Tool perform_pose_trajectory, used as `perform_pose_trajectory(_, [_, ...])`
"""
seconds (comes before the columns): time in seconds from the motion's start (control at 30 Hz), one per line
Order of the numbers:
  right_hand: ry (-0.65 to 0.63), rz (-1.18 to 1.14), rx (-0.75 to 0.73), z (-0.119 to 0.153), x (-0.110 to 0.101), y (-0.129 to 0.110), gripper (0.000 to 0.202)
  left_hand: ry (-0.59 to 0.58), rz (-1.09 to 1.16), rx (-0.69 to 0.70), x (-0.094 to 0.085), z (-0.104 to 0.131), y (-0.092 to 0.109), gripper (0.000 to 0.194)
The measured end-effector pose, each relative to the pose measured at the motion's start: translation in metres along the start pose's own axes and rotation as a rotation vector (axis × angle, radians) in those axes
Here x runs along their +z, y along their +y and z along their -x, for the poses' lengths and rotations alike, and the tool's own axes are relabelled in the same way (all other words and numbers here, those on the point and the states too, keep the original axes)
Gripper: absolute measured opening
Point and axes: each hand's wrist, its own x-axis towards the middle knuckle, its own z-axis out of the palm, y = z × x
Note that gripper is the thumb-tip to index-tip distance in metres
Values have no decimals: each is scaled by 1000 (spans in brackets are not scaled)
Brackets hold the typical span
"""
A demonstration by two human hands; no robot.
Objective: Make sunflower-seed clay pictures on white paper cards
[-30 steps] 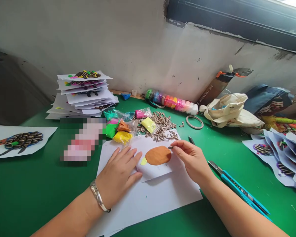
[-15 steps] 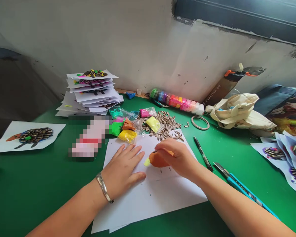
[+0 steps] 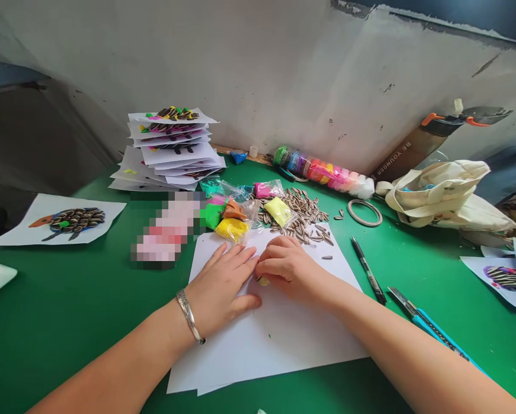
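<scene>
My left hand (image 3: 226, 283), with a silver bracelet at its wrist, lies flat on the white paper (image 3: 249, 359), fingers stretched out. Close by, my right hand (image 3: 290, 269) is bent in a pinch over the sheet. Under its fingertips shows a dab of yellow clay (image 3: 264, 281), with a small dark sliver beside it; what the fingers grip is too small to name. The orange clay shape on the paper is hidden behind this hand. Beyond it lies a pile of striped sunflower seeds (image 3: 303, 210), and one loose seed (image 3: 327, 257) rests on the paper.
Clay packets (image 3: 233, 230) lie behind the paper. A pen (image 3: 368, 270) and a box cutter (image 3: 430, 325) are at the right, near a tape roll (image 3: 365, 213) and a cloth bag (image 3: 447, 195). A paper stack (image 3: 167, 167) and a seed picture (image 3: 77, 224) stand left.
My right hand has moved left on the sheet to the yellow clay and now covers the orange shape. A loose seed now shows on the paper. The view has shifted slightly.
</scene>
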Motion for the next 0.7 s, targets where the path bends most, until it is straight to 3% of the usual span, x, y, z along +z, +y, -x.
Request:
perform_pose_trajectory(0.33, [-44, -32, -56, -8, -7, 3, 11, -36, 16, -22, -3, 0, 1, 56])
perform_pose_trajectory(0.7, [-53, -70, -73, -5, -5, 4, 11, -70, 52, -39, -3, -1, 2, 65])
